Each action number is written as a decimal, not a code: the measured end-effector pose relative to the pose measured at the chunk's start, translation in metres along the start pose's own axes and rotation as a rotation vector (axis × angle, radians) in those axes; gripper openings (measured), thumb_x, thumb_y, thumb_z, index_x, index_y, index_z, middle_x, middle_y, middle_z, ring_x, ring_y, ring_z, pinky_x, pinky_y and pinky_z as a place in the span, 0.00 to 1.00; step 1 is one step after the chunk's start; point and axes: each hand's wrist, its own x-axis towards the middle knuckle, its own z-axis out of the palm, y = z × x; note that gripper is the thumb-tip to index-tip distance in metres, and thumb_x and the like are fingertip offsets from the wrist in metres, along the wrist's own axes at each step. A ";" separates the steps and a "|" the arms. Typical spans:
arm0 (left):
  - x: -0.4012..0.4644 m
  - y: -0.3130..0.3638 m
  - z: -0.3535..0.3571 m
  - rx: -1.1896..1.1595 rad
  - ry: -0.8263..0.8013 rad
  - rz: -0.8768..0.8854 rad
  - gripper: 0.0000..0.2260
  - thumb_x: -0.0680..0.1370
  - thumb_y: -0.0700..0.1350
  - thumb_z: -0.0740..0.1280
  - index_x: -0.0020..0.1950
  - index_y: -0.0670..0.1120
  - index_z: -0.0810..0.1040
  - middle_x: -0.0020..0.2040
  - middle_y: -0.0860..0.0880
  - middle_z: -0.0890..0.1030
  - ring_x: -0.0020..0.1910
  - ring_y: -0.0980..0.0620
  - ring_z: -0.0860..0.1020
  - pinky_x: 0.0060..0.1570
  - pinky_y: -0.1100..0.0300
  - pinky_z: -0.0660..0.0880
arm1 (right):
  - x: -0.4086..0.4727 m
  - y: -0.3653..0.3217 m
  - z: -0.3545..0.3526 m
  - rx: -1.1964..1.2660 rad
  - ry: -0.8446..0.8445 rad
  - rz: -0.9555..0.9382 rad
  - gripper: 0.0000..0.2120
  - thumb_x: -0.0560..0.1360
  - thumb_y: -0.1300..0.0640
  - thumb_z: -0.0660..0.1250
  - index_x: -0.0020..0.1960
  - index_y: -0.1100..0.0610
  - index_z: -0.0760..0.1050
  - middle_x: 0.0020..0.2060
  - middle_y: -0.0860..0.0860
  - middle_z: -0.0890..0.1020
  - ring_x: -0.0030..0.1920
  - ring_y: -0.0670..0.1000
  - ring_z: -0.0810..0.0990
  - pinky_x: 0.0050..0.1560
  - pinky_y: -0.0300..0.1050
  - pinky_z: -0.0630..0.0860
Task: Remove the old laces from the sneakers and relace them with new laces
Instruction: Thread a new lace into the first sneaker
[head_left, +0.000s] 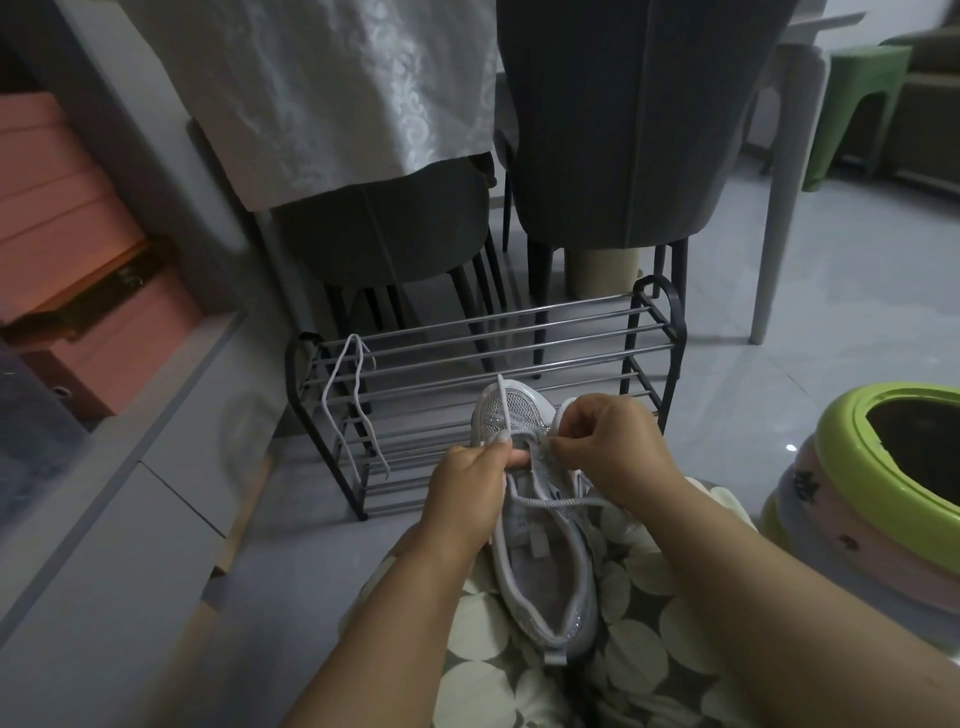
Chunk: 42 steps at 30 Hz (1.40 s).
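1. Head view: a grey mesh sneaker (540, 525) lies on the person's lap, toe pointing away toward a low metal shoe rack (519, 338) on the floor.
2. The left hand (467, 488) has its fingers curled, pinching a white lace (502, 410) whose free end stands up over the toe.
3. The right hand (613, 447) has its fingers pinched together at an eyelet near the toe, on the lace there.
4. A second lace (358, 395) hangs over the rack, well apart from the shoe.
5. Judgement: threading is at the lowest eyelets, though whether this lace is going in or coming out cannot be told. Next calls for guiding the lace tip through the eyelet and pulling slack even.
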 end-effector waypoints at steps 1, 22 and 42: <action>0.000 0.000 0.000 -0.002 -0.001 0.007 0.16 0.81 0.50 0.59 0.50 0.46 0.85 0.48 0.48 0.85 0.52 0.52 0.81 0.61 0.52 0.73 | -0.001 0.000 0.001 -0.001 -0.001 -0.004 0.10 0.68 0.59 0.75 0.32 0.53 0.76 0.29 0.48 0.80 0.30 0.47 0.77 0.32 0.42 0.75; -0.002 0.007 0.005 -0.187 -0.053 -0.122 0.26 0.82 0.56 0.53 0.41 0.48 0.87 0.45 0.44 0.86 0.50 0.46 0.82 0.60 0.49 0.75 | 0.005 0.001 0.000 0.277 -0.302 0.226 0.08 0.65 0.67 0.73 0.42 0.62 0.77 0.31 0.53 0.78 0.30 0.48 0.75 0.33 0.40 0.73; 0.002 -0.003 0.012 -0.015 -0.014 -0.022 0.09 0.78 0.40 0.67 0.38 0.42 0.80 0.37 0.44 0.77 0.38 0.50 0.73 0.42 0.58 0.70 | 0.008 0.010 -0.005 0.518 -0.428 0.243 0.11 0.67 0.74 0.69 0.39 0.59 0.77 0.30 0.52 0.78 0.26 0.46 0.75 0.29 0.37 0.72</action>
